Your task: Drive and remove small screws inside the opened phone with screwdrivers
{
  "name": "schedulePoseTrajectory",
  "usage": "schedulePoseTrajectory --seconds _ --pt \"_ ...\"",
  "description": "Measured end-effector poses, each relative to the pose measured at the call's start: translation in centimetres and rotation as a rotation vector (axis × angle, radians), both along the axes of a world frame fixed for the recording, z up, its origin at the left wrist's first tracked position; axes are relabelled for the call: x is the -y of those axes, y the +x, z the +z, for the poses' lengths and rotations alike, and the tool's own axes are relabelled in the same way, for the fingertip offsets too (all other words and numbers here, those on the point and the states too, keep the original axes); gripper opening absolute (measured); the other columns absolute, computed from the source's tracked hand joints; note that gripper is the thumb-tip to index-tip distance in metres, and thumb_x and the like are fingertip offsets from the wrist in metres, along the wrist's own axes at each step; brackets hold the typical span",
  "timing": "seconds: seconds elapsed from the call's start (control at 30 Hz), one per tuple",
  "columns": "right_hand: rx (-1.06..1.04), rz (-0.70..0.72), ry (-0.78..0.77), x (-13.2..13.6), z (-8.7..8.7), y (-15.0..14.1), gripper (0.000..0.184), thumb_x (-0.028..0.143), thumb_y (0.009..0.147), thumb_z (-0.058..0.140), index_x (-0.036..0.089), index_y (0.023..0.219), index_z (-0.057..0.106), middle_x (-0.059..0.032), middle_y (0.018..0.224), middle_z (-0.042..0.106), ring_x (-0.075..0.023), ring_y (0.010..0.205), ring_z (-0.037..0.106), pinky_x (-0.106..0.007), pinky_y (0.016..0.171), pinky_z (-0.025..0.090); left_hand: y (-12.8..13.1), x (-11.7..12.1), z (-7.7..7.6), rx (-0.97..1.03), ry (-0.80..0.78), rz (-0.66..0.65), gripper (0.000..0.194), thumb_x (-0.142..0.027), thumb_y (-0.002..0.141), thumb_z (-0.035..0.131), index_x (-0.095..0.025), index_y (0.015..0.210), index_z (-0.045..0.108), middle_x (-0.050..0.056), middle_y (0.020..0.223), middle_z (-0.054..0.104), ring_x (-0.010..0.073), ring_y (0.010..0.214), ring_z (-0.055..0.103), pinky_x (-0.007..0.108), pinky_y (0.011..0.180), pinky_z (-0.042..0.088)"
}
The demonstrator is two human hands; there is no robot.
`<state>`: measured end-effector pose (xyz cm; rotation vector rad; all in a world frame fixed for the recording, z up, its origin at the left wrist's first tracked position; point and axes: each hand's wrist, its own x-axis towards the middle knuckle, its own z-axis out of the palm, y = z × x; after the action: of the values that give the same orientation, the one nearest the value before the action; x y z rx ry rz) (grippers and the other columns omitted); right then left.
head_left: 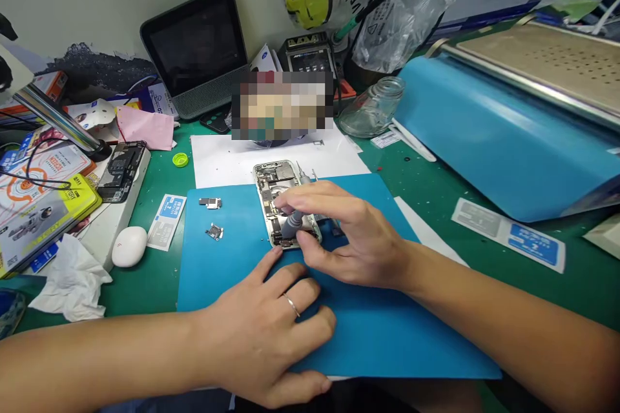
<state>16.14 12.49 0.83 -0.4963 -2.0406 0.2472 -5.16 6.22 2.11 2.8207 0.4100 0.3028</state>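
Observation:
An opened smartphone (271,190) lies on a blue mat (378,335), its inner parts showing. My right hand (358,232) is over the phone's lower half, thumb and index finger around a short grey screwdriver (292,226); its tip is hidden. Resting on the mat, my left hand (271,329) has its fingers apart and holds nothing. Its index fingertip touches or nearly touches the phone's bottom edge. Two small circuit boards, an upper one (210,203) and a lower one (214,231), lie left of the phone. Thin metal tool tips (303,174) show behind my right hand.
Left are a white earbud case (129,246), a crumpled tissue (72,281) and another opened phone (121,171) on a white box. Behind stand a dark screen (196,45) and a glass jar (372,106). A metal-topped machine (542,58) and a wipe packet (508,234) are right.

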Motion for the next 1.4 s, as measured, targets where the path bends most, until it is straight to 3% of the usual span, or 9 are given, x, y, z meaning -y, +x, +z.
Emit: schedulePoseTrajectory --seconds 0.1,0.27,0.53,0.93,1.23,1.4 --pt "-0.035 0.018 -0.081 0.2 -0.3 -0.1 0.057 0.008 0.09 0.066 0.027 0.142 0.051 -0.0073 0.117 0.075 -0.0229 0.112 0.074 -0.039 0.094 0.067 0.0 0.0 0.0 -0.012 0.004 0.001 0.045 -0.05 0.102 0.058 -0.012 0.125 0.064 0.014 0.114 0.063 0.0342 0.113 0.06 0.063 0.119 0.034" --pt "-0.092 0.001 -0.19 0.6 -0.9 -0.4 0.056 0.009 0.093 0.065 0.029 0.143 0.05 -0.0025 0.107 0.076 -0.0173 0.092 0.076 -0.03 0.077 0.068 0.0 0.0 0.1 -0.002 0.0 0.001 0.044 -0.05 0.102 0.06 -0.012 0.124 0.064 0.015 0.115 0.063 0.0356 0.117 0.058 0.062 0.117 0.036" --pt "-0.123 -0.043 -0.202 0.7 0.0 -0.1 0.058 0.005 0.09 0.067 0.029 0.141 0.052 -0.0031 0.099 0.076 -0.0174 0.085 0.077 -0.032 0.079 0.068 0.1 0.0 0.0 -0.005 -0.004 -0.005 0.043 -0.049 0.103 0.059 -0.011 0.124 0.064 0.015 0.117 0.063 0.0353 0.117 0.057 0.063 0.118 0.036" --pt "-0.163 0.067 -0.378 1.0 -0.7 -0.8 0.048 0.008 0.094 0.07 0.031 0.133 0.053 -0.0037 0.107 0.073 -0.0175 0.091 0.078 -0.029 0.073 0.071 0.2 1.0 0.1 -0.062 0.018 0.058 0.044 -0.048 0.103 0.059 -0.012 0.129 0.061 0.016 0.122 0.063 0.0378 0.125 0.056 0.064 0.113 0.041" --pt "-0.162 0.041 -0.455 1.0 -1.0 -0.7 0.048 0.01 0.093 0.072 0.029 0.133 0.053 -0.003 0.105 0.071 -0.0158 0.091 0.077 -0.026 0.074 0.071 0.2 0.9 0.0 -0.063 -0.062 0.089 0.049 -0.05 0.1 0.062 -0.012 0.131 0.059 0.018 0.125 0.063 0.0377 0.126 0.056 0.074 0.117 0.032" --pt "-0.177 0.004 -0.473 1.0 -1.1 -0.6 0.046 0.013 0.091 0.075 0.028 0.131 0.055 -0.0025 0.103 0.072 -0.0153 0.088 0.077 -0.025 0.075 0.071 0.2 0.8 0.0 -0.059 -0.078 0.085 0.05 -0.05 0.1 0.062 -0.012 0.132 0.058 0.02 0.127 0.063 0.0397 0.129 0.055 0.076 0.115 0.033"
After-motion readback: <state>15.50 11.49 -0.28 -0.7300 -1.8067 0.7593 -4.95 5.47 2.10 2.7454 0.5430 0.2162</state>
